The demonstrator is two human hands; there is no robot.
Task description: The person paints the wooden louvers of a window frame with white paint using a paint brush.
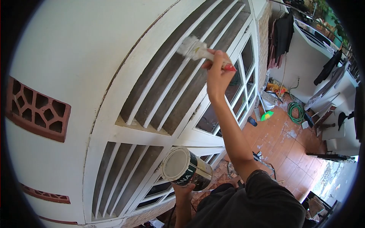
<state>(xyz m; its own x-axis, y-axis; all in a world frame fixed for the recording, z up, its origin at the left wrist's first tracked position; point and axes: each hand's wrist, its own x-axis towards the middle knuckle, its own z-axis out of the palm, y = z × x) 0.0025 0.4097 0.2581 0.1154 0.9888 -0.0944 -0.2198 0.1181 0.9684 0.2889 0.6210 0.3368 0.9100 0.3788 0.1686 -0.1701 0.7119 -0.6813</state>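
Note:
My right hand (219, 72) is closed around the handle of a paintbrush (197, 50), whose red handle end sticks out behind my fingers. White paint coats the bristles, which overlap one of the white slats (167, 78) of a louvred opening in the wall. Lower down, my left hand (184, 190) grips a paint can (192, 170) from beneath and the side. The can is tilted in this view, with its pale, paint-smeared round top and dark label showing. Some of the left fingers are hidden behind it.
A second slatted opening (118, 178) lies below, and white-framed window panes (241, 83) run alongside. A reddish vent block (38, 110) sits in the white wall (72, 49). On the tiled floor (281, 152) are a coiled green hose (295, 113), a sandal (252, 121) and a green brush head (267, 115).

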